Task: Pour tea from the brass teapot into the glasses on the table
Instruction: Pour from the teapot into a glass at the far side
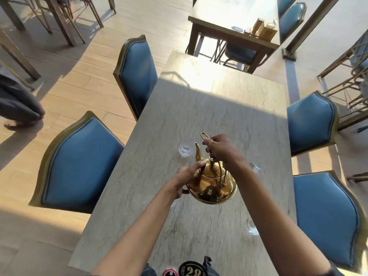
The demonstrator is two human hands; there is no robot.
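A shiny brass teapot hangs above the stone table, its spout aimed at a clear glass just beyond it. My right hand is closed around the pot's raised wire handle. My left hand presses on the pot's left side near the lid. A second glass stands right of my right forearm, partly hidden. A third glass sits nearer me, on the right. No liquid shows at the spout.
Blue padded chairs flank the table, two on each side. Another table with boxes stands beyond. A person's legs are at the far left on the wooden floor.
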